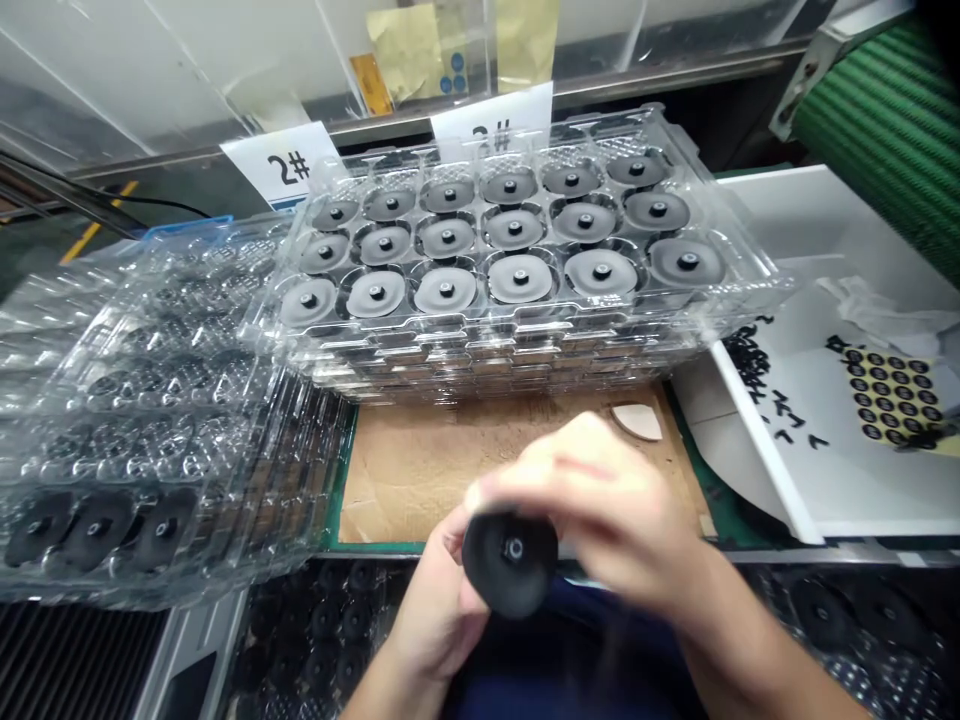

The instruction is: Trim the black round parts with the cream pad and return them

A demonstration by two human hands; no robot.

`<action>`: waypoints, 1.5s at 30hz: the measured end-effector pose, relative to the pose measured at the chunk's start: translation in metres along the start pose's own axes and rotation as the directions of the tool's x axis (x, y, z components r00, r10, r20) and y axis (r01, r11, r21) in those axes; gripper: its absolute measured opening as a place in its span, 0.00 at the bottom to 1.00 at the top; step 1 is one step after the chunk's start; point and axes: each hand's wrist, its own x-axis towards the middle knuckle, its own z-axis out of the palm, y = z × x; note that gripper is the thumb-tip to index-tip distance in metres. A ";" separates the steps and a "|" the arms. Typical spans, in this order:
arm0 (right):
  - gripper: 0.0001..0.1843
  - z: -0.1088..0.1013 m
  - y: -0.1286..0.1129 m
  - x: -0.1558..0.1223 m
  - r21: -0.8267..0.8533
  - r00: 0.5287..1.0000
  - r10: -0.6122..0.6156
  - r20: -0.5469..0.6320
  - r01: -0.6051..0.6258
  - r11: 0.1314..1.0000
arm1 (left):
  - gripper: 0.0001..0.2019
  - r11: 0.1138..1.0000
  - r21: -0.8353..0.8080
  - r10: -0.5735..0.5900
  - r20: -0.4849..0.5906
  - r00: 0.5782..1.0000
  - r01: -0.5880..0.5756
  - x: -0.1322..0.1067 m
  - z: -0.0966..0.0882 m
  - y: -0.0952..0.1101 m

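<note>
A round black disc part with a small pale hub in its middle is held at the bench's near edge. My left hand grips it from below and the left. My right hand is curled over its top and right side, blurred by motion. Behind them lies a brown cardboard pad. A stack of clear blister trays stands behind the pad; its top tray holds several grey disc parts in rows.
At the left stands another pile of clear trays with three black discs at its near edge. A white box with a yellow sheet of black dots sits at the right. Labels "2#" stand behind. Trays of black parts lie below the bench.
</note>
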 end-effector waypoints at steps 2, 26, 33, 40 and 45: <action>0.13 0.006 0.023 -0.013 -0.028 0.968 0.242 -0.073 -0.244 0.969 | 0.30 0.997 -0.080 -0.009 -0.014 1.000 0.008 0.000 -0.002 0.003; 0.12 0.031 -0.015 0.005 0.012 0.973 0.231 -0.005 -0.231 0.973 | 0.24 0.957 -0.259 -0.164 -0.108 0.981 0.131 0.001 -0.010 -0.005; 0.10 0.003 -0.014 -0.019 0.079 0.943 0.259 0.210 -0.280 0.957 | 0.26 0.908 -0.348 -0.241 0.025 0.970 0.234 -0.003 -0.016 -0.003; 0.15 -0.007 0.003 -0.009 -0.105 0.999 0.048 0.010 -0.047 0.993 | 0.28 0.898 -0.362 -0.200 0.172 0.965 0.250 0.000 0.001 0.000; 0.11 0.004 0.029 -0.020 0.114 0.881 0.459 -0.115 -0.448 0.887 | 0.25 0.893 -0.386 -0.151 0.228 0.962 0.232 -0.004 -0.008 0.005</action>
